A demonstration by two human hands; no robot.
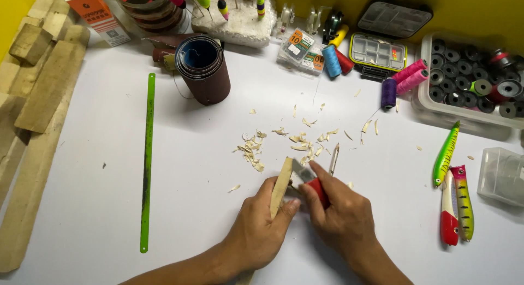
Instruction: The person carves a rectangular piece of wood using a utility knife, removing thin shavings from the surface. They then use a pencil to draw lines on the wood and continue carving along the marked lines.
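Observation:
My left hand [256, 230] grips a pale wooden stick [281, 184], held tilted with its upper end pointing away from me. In my right hand [341, 214] is a red-handled utility knife [312, 182], its blade laid against the stick's upper part. Pale wood shavings [284, 142] lie scattered on the white tabletop [191, 197] just beyond both hands. A thin pointed wooden piece [334, 158] lies close to the right of the blade.
A green saw blade [147, 159] lies at the left, a sandpaper roll [203, 69] behind it. Wooden planks [33, 116] line the left edge. Thread spools [401, 83], a tackle box [377, 51], a bobbin tray [475, 80] and three fishing lures [453, 192] occupy the right.

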